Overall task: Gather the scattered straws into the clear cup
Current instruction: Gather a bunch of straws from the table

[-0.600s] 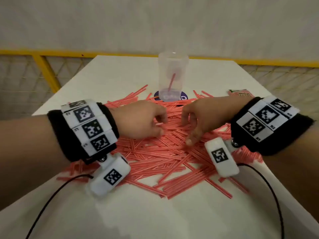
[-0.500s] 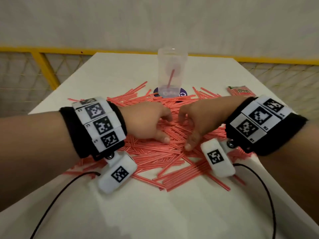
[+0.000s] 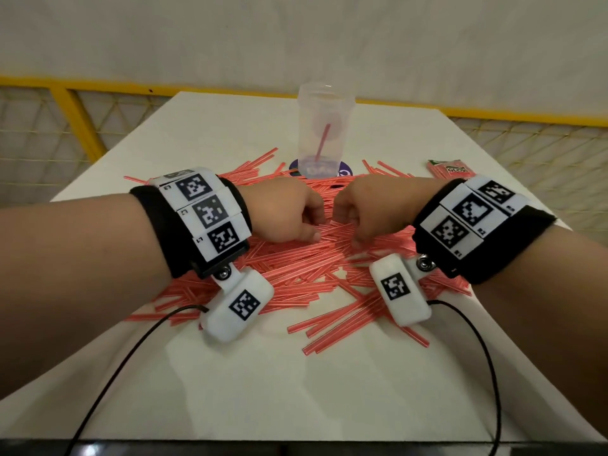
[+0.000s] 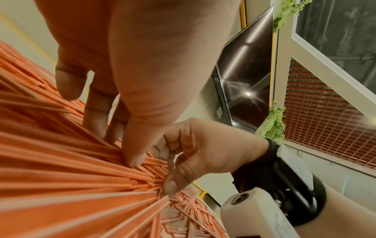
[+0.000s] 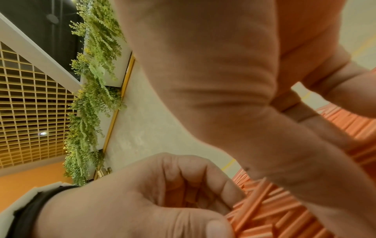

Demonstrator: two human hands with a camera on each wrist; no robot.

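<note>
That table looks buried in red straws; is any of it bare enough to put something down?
Yes. The table is bare between the straws and its near edge, and again behind the clear cup. The middle is crowded: both hands work in the pile, and a packet lies at the right edge.

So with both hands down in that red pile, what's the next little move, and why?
Probably close both hands on one bunch and lift it. The left hand and right hand sit curled on the straws, fingertips pressing in, while the clear cup behind holds only one straw.
</note>
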